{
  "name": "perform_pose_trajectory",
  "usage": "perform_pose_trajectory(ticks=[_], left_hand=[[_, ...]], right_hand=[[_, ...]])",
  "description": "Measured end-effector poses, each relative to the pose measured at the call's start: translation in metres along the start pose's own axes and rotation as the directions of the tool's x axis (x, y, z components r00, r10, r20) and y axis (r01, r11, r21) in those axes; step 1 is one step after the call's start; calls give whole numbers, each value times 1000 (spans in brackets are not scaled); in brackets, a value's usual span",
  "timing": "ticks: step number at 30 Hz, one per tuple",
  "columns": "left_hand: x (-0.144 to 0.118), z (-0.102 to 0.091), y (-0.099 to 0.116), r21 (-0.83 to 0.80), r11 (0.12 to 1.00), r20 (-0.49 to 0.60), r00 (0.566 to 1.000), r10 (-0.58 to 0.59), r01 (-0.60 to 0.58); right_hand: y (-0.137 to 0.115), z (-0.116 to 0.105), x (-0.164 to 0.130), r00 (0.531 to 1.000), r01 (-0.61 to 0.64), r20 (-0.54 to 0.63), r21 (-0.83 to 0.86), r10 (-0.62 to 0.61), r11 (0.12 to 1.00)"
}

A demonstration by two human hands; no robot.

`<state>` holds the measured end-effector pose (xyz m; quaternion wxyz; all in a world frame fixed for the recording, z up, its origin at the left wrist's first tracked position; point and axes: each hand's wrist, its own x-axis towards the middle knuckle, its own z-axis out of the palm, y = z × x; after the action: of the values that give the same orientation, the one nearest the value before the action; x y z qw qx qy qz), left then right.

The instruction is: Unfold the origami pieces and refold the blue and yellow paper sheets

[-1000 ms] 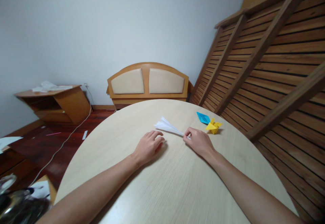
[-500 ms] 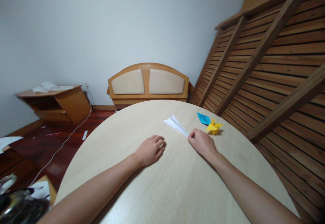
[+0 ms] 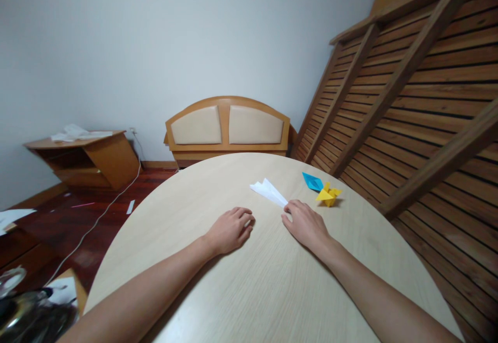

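— Right hand (image 3: 305, 223)?
— Flat on the round pale wooden table (image 3: 249, 291), knuckles up, fingertips against the near tip of the white folded paper plane (image 3: 269, 192). Fingers loosely spread, not pinched on the paper; touching only.

— Paper plane?
— Lying on the tabletop toward the far edge, a little right of the middle, narrow tip pointing back at the right hand, wide tail fanned out toward the far rim.

— Left hand (image 3: 230, 230)?
— Resting on the table near the middle, fingers curled under in a relaxed half-fist, holding nothing. Well left of the plane's tip, not touching it.

— Anything else on the table?
— Small blue folded paper boat (image 3: 312, 181) and small yellow folded paper figure (image 3: 328, 194), just beside each other near the far right edge, close to the right hand but apart from it.

— Around the table?
— Slatted brown wooden frame (image 3: 408, 94) leaning along the right side. Arched wooden headboard with two beige padded panels (image 3: 227, 125) past the far edge, against the pale wall. Low wooden corner shelf (image 3: 87, 156) with crumpled white paper on top, far left, on a dark red floor.
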<state>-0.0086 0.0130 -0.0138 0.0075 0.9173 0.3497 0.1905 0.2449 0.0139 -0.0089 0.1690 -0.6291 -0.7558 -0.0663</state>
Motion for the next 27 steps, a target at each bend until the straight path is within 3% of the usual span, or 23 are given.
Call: perform_pose_trajectory(ticks=[6,27], left_hand=[[0,-1,1,4,1000,-2,1000,3,-3],[1,2,1,-31,999,28,999,-21,22]], right_hand=[[3,6,0,1000,-9,-5,-66,8,998],[20,7,10,954,-246,111,-239,278,939]])
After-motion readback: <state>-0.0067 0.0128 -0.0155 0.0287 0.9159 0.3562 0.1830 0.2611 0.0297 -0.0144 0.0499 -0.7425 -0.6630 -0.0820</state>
